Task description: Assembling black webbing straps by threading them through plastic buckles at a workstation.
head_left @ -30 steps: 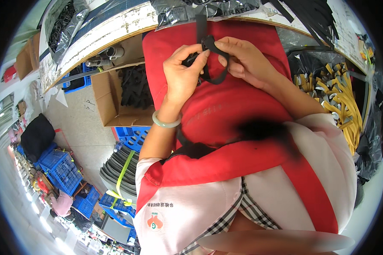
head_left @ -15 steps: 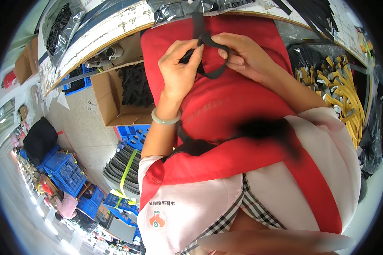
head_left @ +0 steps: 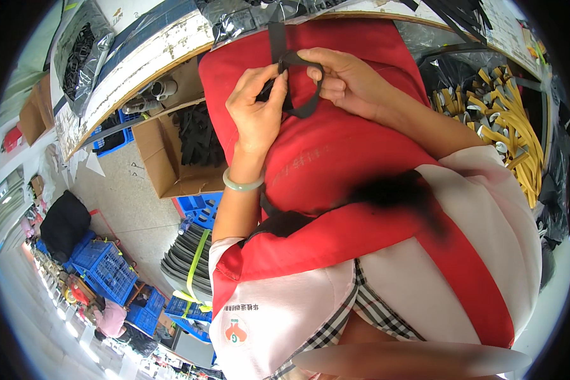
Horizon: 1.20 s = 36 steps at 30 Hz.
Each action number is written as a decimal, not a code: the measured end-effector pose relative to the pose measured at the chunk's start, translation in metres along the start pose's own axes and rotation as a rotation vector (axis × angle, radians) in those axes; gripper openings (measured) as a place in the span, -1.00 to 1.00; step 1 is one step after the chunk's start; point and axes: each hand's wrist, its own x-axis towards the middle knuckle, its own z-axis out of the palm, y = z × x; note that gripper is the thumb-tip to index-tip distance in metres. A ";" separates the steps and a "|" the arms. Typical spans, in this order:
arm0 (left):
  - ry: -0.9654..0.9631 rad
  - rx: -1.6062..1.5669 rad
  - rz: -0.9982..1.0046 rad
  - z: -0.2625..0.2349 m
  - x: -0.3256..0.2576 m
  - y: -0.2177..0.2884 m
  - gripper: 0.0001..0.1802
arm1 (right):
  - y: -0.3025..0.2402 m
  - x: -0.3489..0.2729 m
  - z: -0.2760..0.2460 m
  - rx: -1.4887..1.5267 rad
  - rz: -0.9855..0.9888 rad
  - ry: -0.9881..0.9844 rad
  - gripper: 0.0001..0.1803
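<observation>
A black webbing strap (head_left: 277,41) runs down from the table's edge and curls into a loop between my hands, over my red apron (head_left: 354,136). My left hand (head_left: 254,117) is closed, pinching the strap between thumb and fingers where the loop meets the hanging length; a small dark piece there is too hidden to name. On the loop's upper right side, my right hand (head_left: 354,79) grips the webbing with thumb and curled fingers. A pale bangle (head_left: 242,182) circles my left wrist.
Ahead is the worn white table (head_left: 123,85), with a plastic bag (head_left: 82,57) of small black parts. A cardboard box (head_left: 155,155) of black straps stands below left. Yellow straps (head_left: 510,126) are heaped at right. Blue crates (head_left: 111,269) and a person (head_left: 111,316) are further left.
Both hands and the strap sit slightly further left in the picture, and the whole scene has shifted a little. The grip on the strap and the loop look nearly the same.
</observation>
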 end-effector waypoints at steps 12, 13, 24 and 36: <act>-0.016 0.063 -0.001 0.000 -0.007 -0.009 -0.83 | 0.010 0.008 0.001 -0.206 -0.070 0.115 -0.85; -0.022 0.090 0.046 0.001 -0.007 -0.009 -0.83 | 0.010 0.009 -0.002 -0.158 -0.085 0.097 -0.85; -0.174 -0.019 -0.131 -0.006 -0.009 -0.010 -0.79 | 0.004 0.019 -0.008 -0.240 -0.073 0.012 -0.73; -0.042 -0.988 -0.834 -0.014 0.004 0.013 -0.85 | 0.002 -0.014 0.028 -0.939 -0.786 -0.169 -0.86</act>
